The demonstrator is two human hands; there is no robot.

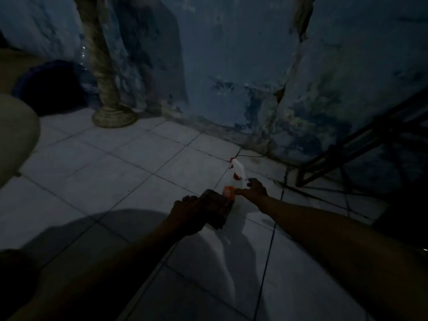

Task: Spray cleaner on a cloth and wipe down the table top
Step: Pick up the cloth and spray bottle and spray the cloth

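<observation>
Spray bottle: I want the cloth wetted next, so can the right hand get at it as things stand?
Probably yes. The right hand is already at the spray bottle on the floor tiles, its fingers by the base, with nothing between them. The left hand holds the dark cloth close beside it. Dim light hides the exact grip.

Spray bottle [238,170] stood on floor [115,172] near wall [231,77], cloth [216,208] just before it, pillar [108,89] far left, frame [361,144] off right.

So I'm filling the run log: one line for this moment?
left hand: holding cloth | right hand: at spray bottle | on tiled floor
</observation>
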